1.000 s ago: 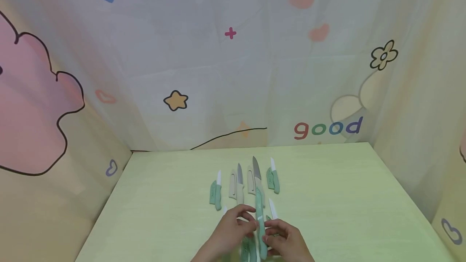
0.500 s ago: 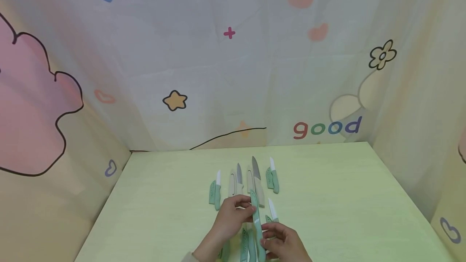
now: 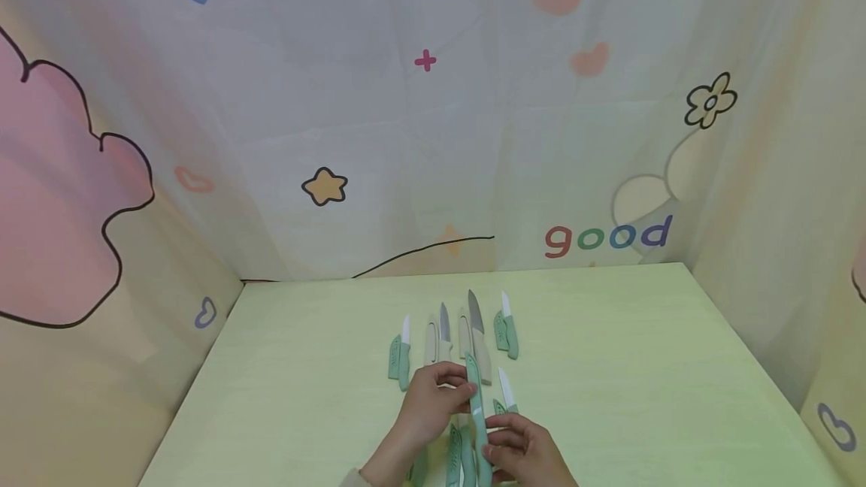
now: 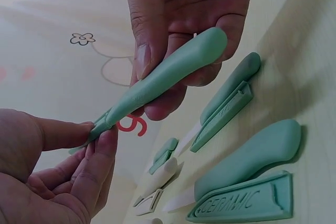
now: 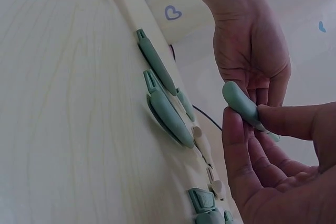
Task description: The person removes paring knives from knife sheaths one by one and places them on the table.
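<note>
A green-handled knife (image 3: pixel 477 419) is held up above the table between both hands, its blade covered by a green sheath (image 4: pixel 93 134). My left hand (image 3: pixel 433 400) pinches the sheath between thumb and fingers. At the other end, my right hand (image 3: pixel 531 451) grips the handle (image 4: pixel 170 74) with thumb and fingertips. Beneath them lie green ceramic knives, one with its sheath (image 3: pixel 454 453) beside it. The fingers partly hide another white blade (image 3: pixel 506 388) just beyond the right hand.
Farther back on the pale table (image 3: pixel 643 367) lie two beige-handled knives, a larger one (image 3: pixel 479 344) and a smaller one (image 3: pixel 444 325), with sheaths alongside. Green knives flank them at left (image 3: pixel 404 363) and right (image 3: pixel 511 337). A printed curtain (image 3: pixel 379 111) rises behind the table.
Over the last second my left hand has moved forward to the sheath's far end, and the knife has shifted slightly left. During the last half second both hands stay nearly still.
</note>
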